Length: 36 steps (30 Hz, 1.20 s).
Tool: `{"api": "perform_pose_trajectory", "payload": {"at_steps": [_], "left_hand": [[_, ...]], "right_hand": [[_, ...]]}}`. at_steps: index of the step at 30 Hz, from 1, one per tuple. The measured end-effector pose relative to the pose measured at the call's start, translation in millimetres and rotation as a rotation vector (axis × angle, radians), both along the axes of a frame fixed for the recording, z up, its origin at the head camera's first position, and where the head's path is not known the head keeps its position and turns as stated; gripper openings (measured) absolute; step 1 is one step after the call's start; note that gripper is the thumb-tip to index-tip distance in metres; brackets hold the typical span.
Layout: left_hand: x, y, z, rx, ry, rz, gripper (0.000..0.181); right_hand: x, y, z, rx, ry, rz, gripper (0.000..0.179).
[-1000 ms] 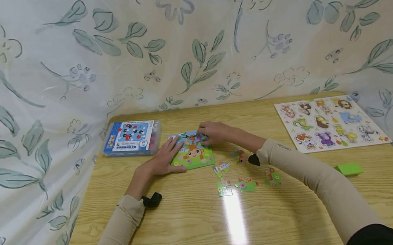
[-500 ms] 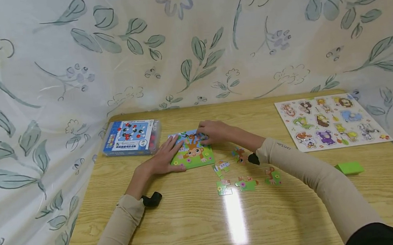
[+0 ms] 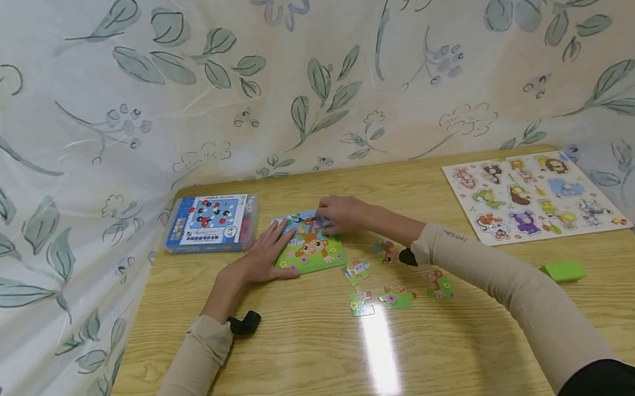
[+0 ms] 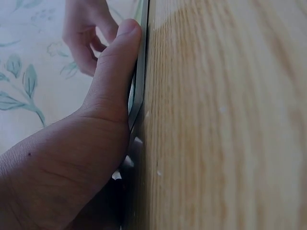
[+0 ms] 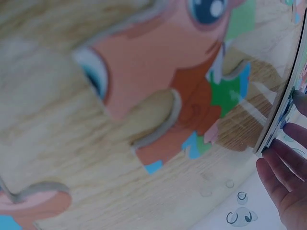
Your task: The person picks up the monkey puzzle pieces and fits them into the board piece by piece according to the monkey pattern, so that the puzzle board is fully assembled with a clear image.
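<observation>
A square monkey jigsaw puzzle (image 3: 323, 260) lies on the table, green along its near side and blue at the back. My left hand (image 3: 264, 255) rests flat on its left part, fingers spread, thumb along the near edge. At the back right corner my right hand (image 3: 344, 213) bends its fingers over a small puzzle piece (image 3: 326, 221), mostly covered by the fingertips. The right wrist view has these fingertips right at the board's edge. Several loose puzzle pieces (image 3: 398, 298) lie to the right and nearer; one shows part of a monkey face (image 5: 153, 62) close up.
A blue clear-sided box (image 3: 211, 224) with a molecule picture stands at the back left. To the right lie a white animal picture board (image 3: 530, 200) and a green block (image 3: 564, 272). A flowered cloth (image 3: 308, 97) hangs behind the wooden table (image 3: 288, 366).
My right fingers have shifted slightly left at the puzzle's back corner, and the piece under them looks flatter. The left hand stays in place on the puzzle.
</observation>
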State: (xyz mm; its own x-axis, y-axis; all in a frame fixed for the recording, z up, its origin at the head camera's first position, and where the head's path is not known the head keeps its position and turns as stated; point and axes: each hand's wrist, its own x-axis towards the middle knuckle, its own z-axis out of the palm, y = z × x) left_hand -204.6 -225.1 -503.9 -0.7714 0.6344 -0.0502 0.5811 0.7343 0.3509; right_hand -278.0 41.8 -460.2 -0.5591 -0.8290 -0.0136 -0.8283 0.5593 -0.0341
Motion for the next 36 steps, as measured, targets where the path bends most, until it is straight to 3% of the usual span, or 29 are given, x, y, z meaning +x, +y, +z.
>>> {"api": "perform_pose_trajectory", "payload": {"at_steps": [21, 36], "left_hand": [[0.9, 1.6, 1.2, -0.011, -0.027, 0.012, 0.097], [0.5, 2.0, 4.5, 0.002, -0.023, 0.001, 0.097]], "right_hand": [[3.4, -4.1, 2.8, 0.089, 0.023, -0.038, 0.043], [3.5, -6.8, 6.8, 0.086, -0.04, -0.058, 0.045]]}}
